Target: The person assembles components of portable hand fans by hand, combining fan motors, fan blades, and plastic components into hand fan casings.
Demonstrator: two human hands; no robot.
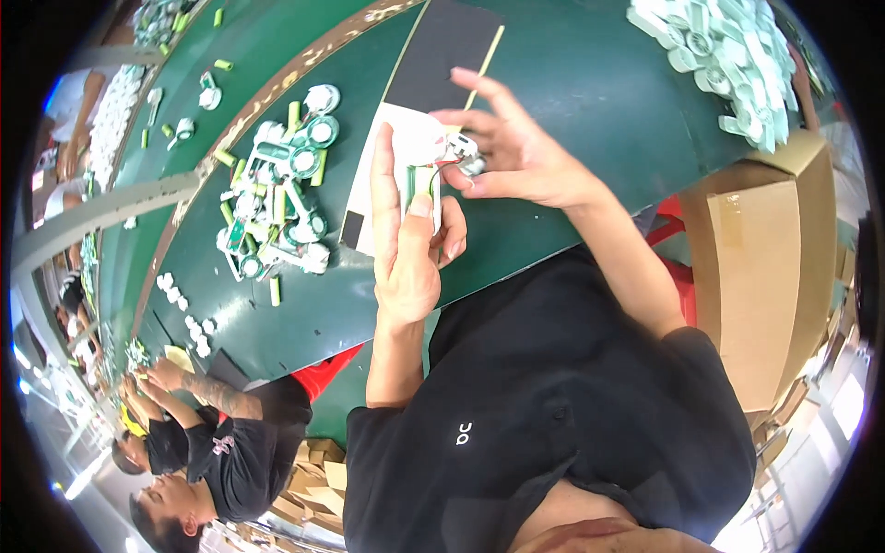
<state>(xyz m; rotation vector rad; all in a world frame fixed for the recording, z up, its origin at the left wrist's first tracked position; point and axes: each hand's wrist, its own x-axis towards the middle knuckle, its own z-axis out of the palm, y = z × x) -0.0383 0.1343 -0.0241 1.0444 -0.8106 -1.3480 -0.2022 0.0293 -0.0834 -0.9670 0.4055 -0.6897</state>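
Note:
My left hand is closed round a white handheld housing, with the thumb pressed on a green, battery-like cylinder inside it and the index finger stretched along its side. The housing's upper end is bright white and washed out. Thin red and dark wires run from it to a small silver-and-white part, perhaps a motor. My right hand has this part between its thumb and inner fingers, while the index and middle fingers stretch out. Under both hands lies a black mat with a pale lower part.
Left on the green table is a pile of white-and-teal assemblies with green cylinders. Pale mint plastic pieces heap at the far right. A cardboard box stands right. Co-workers sit at left by a metal rail.

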